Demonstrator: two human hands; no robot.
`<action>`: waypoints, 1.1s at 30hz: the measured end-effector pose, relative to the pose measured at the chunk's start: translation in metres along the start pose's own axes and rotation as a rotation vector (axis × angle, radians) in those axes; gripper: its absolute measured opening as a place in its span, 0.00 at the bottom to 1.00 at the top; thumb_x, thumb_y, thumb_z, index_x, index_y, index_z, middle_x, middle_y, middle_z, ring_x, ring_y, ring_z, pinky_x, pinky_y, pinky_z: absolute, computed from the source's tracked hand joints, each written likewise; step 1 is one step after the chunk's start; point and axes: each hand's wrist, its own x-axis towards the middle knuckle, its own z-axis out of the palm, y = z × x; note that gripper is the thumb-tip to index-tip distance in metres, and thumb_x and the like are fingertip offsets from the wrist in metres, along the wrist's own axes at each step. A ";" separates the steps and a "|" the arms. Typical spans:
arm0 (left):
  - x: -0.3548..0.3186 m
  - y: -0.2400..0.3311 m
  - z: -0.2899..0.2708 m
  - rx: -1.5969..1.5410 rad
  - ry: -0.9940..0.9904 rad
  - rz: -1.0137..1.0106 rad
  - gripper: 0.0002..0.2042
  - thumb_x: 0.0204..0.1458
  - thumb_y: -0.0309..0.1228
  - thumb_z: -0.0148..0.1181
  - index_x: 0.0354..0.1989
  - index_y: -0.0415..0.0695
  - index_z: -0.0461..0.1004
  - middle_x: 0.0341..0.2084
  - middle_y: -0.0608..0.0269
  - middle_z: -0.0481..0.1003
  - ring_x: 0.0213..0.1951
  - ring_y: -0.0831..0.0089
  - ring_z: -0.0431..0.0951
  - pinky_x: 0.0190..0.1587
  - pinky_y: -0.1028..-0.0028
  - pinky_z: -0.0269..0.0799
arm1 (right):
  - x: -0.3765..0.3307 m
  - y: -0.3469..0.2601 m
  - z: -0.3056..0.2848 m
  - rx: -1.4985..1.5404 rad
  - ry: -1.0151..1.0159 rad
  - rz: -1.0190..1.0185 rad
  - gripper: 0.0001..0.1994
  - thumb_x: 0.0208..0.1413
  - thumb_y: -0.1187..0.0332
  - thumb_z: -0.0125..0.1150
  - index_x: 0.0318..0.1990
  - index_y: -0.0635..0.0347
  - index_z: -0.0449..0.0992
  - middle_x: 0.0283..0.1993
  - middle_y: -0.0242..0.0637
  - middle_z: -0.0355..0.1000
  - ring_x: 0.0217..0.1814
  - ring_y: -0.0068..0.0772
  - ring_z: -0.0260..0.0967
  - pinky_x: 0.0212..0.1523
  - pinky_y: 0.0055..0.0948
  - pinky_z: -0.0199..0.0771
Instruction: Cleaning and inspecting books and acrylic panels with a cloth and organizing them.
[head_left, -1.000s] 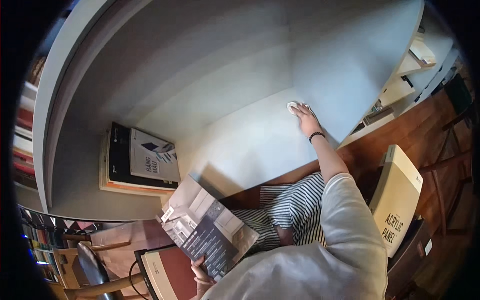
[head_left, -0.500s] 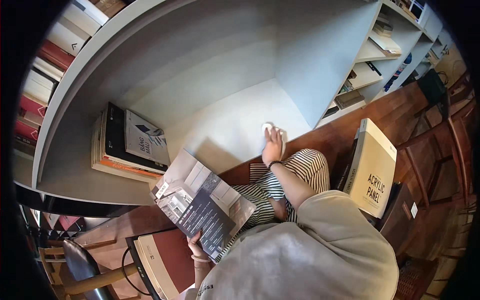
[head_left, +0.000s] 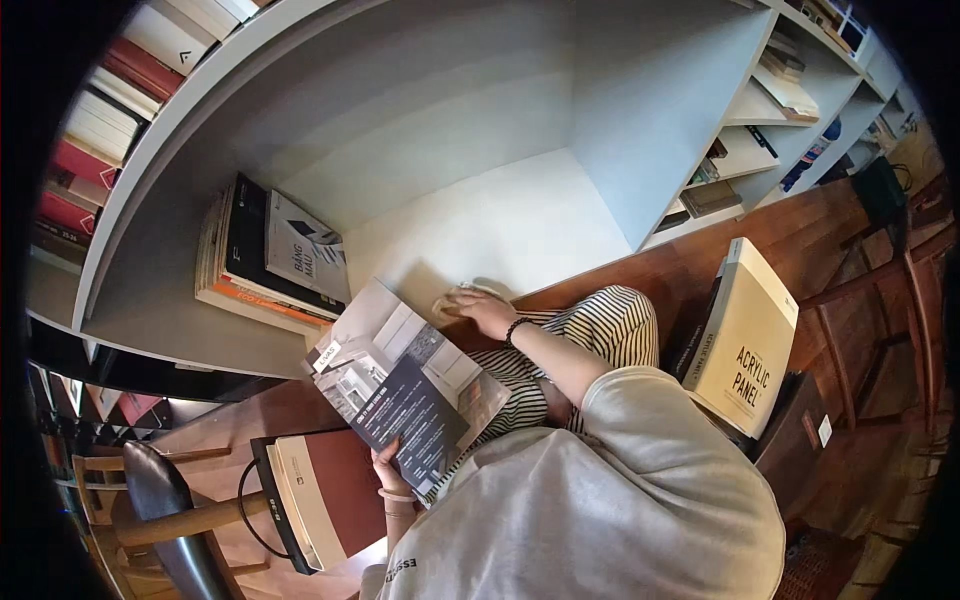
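Observation:
My left hand [head_left: 387, 464] grips the lower edge of a large catalogue [head_left: 405, 345] with room photos and a dark text panel on its cover. The catalogue lies tilted over my lap, its top end close to the shelf edge. Palm down, my right hand [head_left: 487, 312] presses a pale crumpled cloth [head_left: 446, 303] at the front edge of the white shelf board [head_left: 530, 205], just right of the catalogue. A dark bead bracelet circles that wrist. Left of the board, several books [head_left: 268, 270] lean together in the grey cabinet, a grey-covered booklet [head_left: 300, 240] outermost.
To my right a thick cream binder [head_left: 745, 345] stands beside a brown case [head_left: 800, 425]. A red and cream binder [head_left: 325, 490] with a black handle lies at my left, near a wooden chair [head_left: 180, 520]. Further shelves [head_left: 745, 155] and wooden chairs [head_left: 870, 330] are at the right.
My right hand has swept the cloth left and toward me, from the right part of the board to its front edge near the catalogue. My left hand keeps hold of the catalogue.

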 end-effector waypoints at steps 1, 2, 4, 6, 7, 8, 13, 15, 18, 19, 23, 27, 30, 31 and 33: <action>-0.001 0.001 -0.001 -0.012 -0.011 -0.001 0.25 0.43 0.28 0.54 0.53 0.39 0.67 0.46 0.55 0.73 0.47 0.61 0.74 0.52 0.64 0.71 | -0.008 0.008 -0.012 -0.013 -0.080 0.047 0.29 0.46 0.82 0.46 0.58 0.48 0.69 0.68 0.29 0.56 0.70 0.40 0.50 0.70 0.35 0.49; -0.003 0.002 -0.003 -0.024 -0.022 -0.003 0.24 0.43 0.28 0.53 0.53 0.39 0.67 0.46 0.55 0.73 0.47 0.61 0.74 0.52 0.64 0.71 | -0.015 0.016 -0.019 -0.054 0.009 0.127 0.30 0.46 0.83 0.46 0.59 0.47 0.68 0.68 0.27 0.56 0.71 0.39 0.49 0.70 0.34 0.48; -0.002 0.002 -0.003 -0.024 -0.022 -0.007 0.24 0.43 0.28 0.54 0.53 0.39 0.67 0.46 0.55 0.73 0.46 0.61 0.75 0.52 0.65 0.72 | -0.037 0.045 -0.037 -0.144 0.143 0.341 0.31 0.46 0.84 0.46 0.60 0.47 0.66 0.69 0.28 0.54 0.71 0.35 0.47 0.71 0.33 0.47; 0.001 0.000 -0.003 -0.019 -0.018 -0.006 0.24 0.44 0.27 0.54 0.53 0.39 0.67 0.46 0.55 0.73 0.46 0.61 0.75 0.51 0.65 0.72 | -0.061 0.074 -0.061 -0.192 0.187 0.473 0.32 0.47 0.84 0.45 0.62 0.47 0.64 0.69 0.30 0.53 0.72 0.33 0.46 0.71 0.33 0.46; -0.001 0.002 -0.002 -0.019 -0.018 -0.003 0.24 0.44 0.27 0.54 0.53 0.39 0.67 0.46 0.55 0.73 0.46 0.61 0.75 0.51 0.65 0.72 | -0.068 0.085 -0.072 -0.222 0.265 0.748 0.31 0.50 0.81 0.45 0.64 0.49 0.59 0.70 0.37 0.49 0.72 0.41 0.44 0.71 0.36 0.44; -0.003 0.004 0.001 -0.034 -0.021 0.001 0.24 0.44 0.27 0.54 0.53 0.39 0.67 0.46 0.55 0.73 0.46 0.61 0.75 0.51 0.65 0.72 | -0.072 0.093 -0.080 -0.249 0.343 1.023 0.30 0.52 0.79 0.44 0.65 0.51 0.54 0.70 0.44 0.46 0.72 0.48 0.42 0.71 0.40 0.43; -0.007 0.010 0.028 -0.082 -0.086 -0.024 0.24 0.44 0.27 0.55 0.54 0.39 0.67 0.46 0.54 0.73 0.45 0.60 0.76 0.50 0.64 0.73 | -0.070 0.091 -0.059 -0.295 0.563 1.236 0.29 0.56 0.75 0.41 0.67 0.56 0.48 0.71 0.55 0.39 0.71 0.65 0.36 0.70 0.50 0.39; -0.012 0.016 0.023 -0.087 -0.082 -0.022 0.24 0.44 0.27 0.56 0.54 0.39 0.67 0.46 0.54 0.73 0.45 0.60 0.76 0.50 0.63 0.74 | -0.061 0.052 -0.033 -0.369 0.248 1.148 0.28 0.57 0.75 0.40 0.67 0.57 0.48 0.71 0.56 0.37 0.71 0.62 0.37 0.70 0.50 0.38; -0.020 0.020 0.013 -0.107 -0.088 -0.040 0.25 0.44 0.27 0.55 0.55 0.39 0.66 0.47 0.53 0.73 0.46 0.58 0.76 0.51 0.62 0.73 | -0.043 -0.026 0.015 -0.222 0.122 0.825 0.28 0.57 0.73 0.39 0.67 0.55 0.49 0.70 0.55 0.41 0.71 0.59 0.41 0.70 0.49 0.38; -0.022 0.022 0.009 -0.114 -0.074 -0.026 0.25 0.44 0.27 0.55 0.55 0.39 0.66 0.47 0.53 0.73 0.46 0.58 0.76 0.51 0.62 0.73 | -0.033 -0.049 0.036 -0.203 0.077 0.708 0.27 0.58 0.73 0.38 0.67 0.54 0.50 0.69 0.55 0.43 0.70 0.57 0.43 0.70 0.48 0.39; -0.002 0.008 0.026 -0.201 -0.196 -0.126 0.26 0.45 0.27 0.55 0.56 0.38 0.64 0.48 0.51 0.72 0.47 0.56 0.75 0.52 0.61 0.73 | -0.029 -0.009 0.076 -0.390 0.216 0.536 0.27 0.57 0.75 0.41 0.66 0.52 0.55 0.64 0.53 0.55 0.67 0.49 0.51 0.65 0.45 0.50; -0.008 0.010 -0.011 -0.182 -0.121 -0.057 0.26 0.45 0.27 0.55 0.57 0.38 0.64 0.49 0.50 0.72 0.48 0.55 0.75 0.53 0.60 0.72 | -0.014 -0.038 -0.021 1.113 -0.211 0.772 0.32 0.51 0.79 0.49 0.67 0.52 0.55 0.62 0.43 0.62 0.62 0.33 0.60 0.57 0.33 0.66; -0.001 0.015 -0.010 -0.257 -0.165 -0.145 0.26 0.43 0.23 0.57 0.55 0.38 0.65 0.48 0.51 0.72 0.48 0.57 0.74 0.52 0.60 0.72 | -0.047 -0.019 -0.100 1.948 0.085 0.497 0.31 0.52 0.82 0.48 0.66 0.59 0.54 0.64 0.42 0.60 0.60 0.35 0.65 0.60 0.33 0.66; -0.005 0.018 -0.005 -0.267 -0.158 -0.149 0.26 0.43 0.23 0.57 0.55 0.38 0.65 0.48 0.51 0.72 0.48 0.57 0.74 0.52 0.60 0.72 | -0.056 -0.033 -0.140 2.132 0.083 0.384 0.30 0.53 0.82 0.48 0.66 0.62 0.54 0.65 0.44 0.60 0.60 0.38 0.66 0.62 0.37 0.65; -0.007 0.023 0.009 -0.268 -0.211 -0.194 0.24 0.44 0.22 0.57 0.55 0.38 0.66 0.47 0.52 0.73 0.48 0.58 0.75 0.52 0.61 0.72 | -0.079 -0.023 -0.157 2.177 0.170 0.297 0.31 0.52 0.79 0.49 0.66 0.62 0.54 0.65 0.47 0.58 0.63 0.44 0.62 0.65 0.44 0.61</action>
